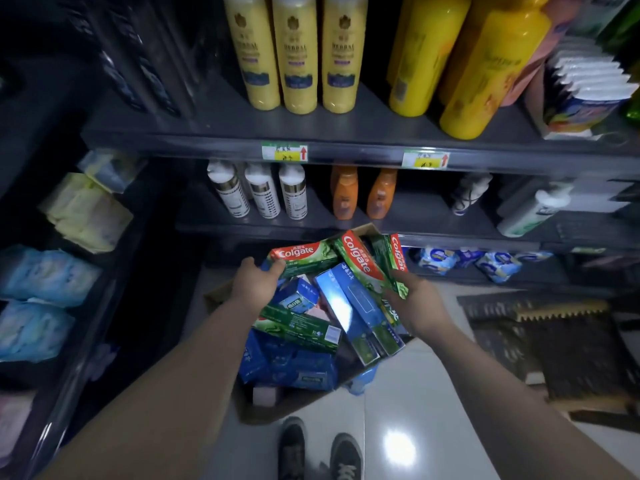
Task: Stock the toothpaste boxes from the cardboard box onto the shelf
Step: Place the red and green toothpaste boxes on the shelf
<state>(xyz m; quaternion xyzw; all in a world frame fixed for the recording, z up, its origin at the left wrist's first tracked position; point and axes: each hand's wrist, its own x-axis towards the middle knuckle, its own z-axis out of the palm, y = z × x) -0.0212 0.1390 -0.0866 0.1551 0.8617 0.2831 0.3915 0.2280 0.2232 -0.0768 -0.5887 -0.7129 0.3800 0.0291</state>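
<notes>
We stand over the cardboard box (369, 231), which sits open on the floor (398, 393) in the middle of the frame, right at the foot of the shelf (422, 213), so the reach up should be short. The toothpaste boxes (346, 306) lie in it in a loose heap, green and blue ones crossed over each other; we see none on the shelf yet. Our left hand (256, 284) grips the near end of a green box (306, 259) lying across the top of the heap. Our right hand (420, 304) curls round the lower end of a second green box (363, 263) that slants toward the upper middle of the frame. We judge that taking the top ones by their ends lets them lift clear without dragging those beneath. Above stand white bottles (263, 192) and orange bottles (344, 192).
</notes>
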